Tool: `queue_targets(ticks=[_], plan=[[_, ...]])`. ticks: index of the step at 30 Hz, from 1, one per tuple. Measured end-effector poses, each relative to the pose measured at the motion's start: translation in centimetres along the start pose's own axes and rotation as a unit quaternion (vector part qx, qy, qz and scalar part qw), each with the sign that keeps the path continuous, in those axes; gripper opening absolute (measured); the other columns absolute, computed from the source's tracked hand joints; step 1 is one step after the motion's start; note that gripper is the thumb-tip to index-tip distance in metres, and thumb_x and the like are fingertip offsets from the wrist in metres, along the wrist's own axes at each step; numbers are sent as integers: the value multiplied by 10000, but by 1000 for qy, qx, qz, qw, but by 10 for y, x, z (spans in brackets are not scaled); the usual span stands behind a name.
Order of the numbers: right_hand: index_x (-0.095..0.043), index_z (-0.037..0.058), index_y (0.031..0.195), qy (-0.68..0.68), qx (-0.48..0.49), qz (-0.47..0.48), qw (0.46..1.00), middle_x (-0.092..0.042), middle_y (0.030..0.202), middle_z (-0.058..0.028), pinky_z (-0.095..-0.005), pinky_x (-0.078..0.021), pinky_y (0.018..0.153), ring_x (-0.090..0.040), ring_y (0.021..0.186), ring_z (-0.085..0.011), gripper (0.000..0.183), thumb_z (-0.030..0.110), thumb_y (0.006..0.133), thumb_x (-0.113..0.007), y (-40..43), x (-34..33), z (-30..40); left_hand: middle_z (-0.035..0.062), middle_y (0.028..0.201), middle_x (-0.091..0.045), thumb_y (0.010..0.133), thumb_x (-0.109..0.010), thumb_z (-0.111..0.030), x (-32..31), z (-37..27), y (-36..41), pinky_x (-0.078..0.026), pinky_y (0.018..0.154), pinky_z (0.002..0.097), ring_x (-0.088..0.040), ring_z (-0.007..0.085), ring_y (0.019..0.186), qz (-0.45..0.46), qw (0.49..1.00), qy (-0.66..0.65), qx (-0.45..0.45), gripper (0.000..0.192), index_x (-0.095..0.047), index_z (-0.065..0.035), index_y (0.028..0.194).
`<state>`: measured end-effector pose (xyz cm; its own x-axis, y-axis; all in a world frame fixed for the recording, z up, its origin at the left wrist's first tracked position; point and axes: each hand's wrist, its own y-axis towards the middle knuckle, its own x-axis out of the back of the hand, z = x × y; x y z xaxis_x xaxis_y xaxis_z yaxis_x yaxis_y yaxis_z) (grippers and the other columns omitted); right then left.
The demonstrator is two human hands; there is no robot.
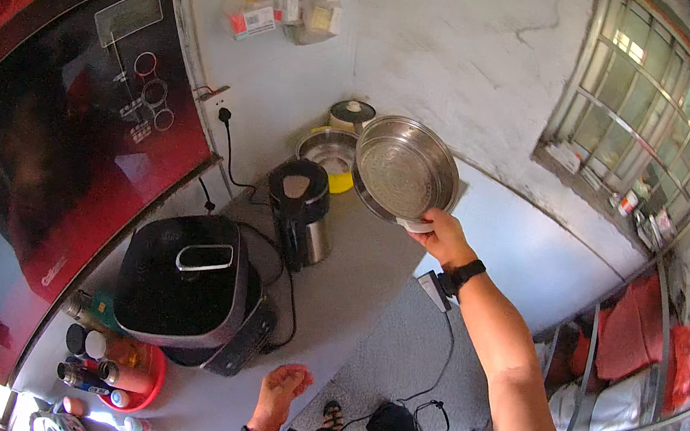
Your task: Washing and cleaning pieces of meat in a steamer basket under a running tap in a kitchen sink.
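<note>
My right hand [444, 236] grips the pale handle [415, 225] of a round metal steamer tier [406, 168] with a perforated base. It is held up and tilted, its inside facing me, above the far end of the counter. Just behind it on the counter sits a metal pot [328, 146] with a yellow lower part [342, 182]. A black and steel electric kettle [299, 209] stands left of the tier. My left hand [285, 384] is low, by the counter's near edge; its fingers are curled and nothing shows in them.
A black lidded cooker [184, 279] fills the counter's left side. Several bottles stand in a red basin [153, 380]. A small lidded pot [353, 113] is in the far corner. Cords [447, 355] trail over the floor near my feet. A barred window [646, 99] is at right.
</note>
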<state>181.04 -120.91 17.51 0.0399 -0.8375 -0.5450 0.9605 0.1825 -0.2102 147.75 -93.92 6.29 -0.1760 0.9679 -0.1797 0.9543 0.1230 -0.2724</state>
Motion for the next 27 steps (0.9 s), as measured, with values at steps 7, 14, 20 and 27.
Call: queue_targets(ticks=[7,14,20,27], plan=[[-528,-79,1135,-120,4,33,992,-590,1161,-213,-400,-594,761,-646,1001,-327,292,57,877,-523,161,-23,-9,100,940,-687,922,-603,-129,-9,8,10,-527,782,295,-668,191,895,-172,972,-145,65,218,-624,24,1076],[-560,-33,1042,-382,46,107,917,-632,1011,-196,-408,-589,687,-678,816,-327,235,93,845,-581,324,-5,-22,118,938,-671,929,-582,-120,-56,-4,39,-543,778,309,-668,215,878,-278,938,-198,53,211,-597,26,1080],[-643,12,902,-775,343,188,495,-675,879,-158,-396,-557,627,-687,760,-312,211,165,773,-712,330,-45,-54,109,985,-665,933,-602,-170,-74,30,42,-534,820,335,-656,231,922,-304,916,-262,5,255,-595,-10,1131],[-685,61,870,-776,304,177,525,-691,862,-137,-394,-531,663,-680,800,-326,292,199,659,-833,340,-48,-70,92,1032,-658,935,-597,-181,-86,13,68,-523,834,340,-649,213,967,-322,912,-253,-15,256,-597,-20,1134]])
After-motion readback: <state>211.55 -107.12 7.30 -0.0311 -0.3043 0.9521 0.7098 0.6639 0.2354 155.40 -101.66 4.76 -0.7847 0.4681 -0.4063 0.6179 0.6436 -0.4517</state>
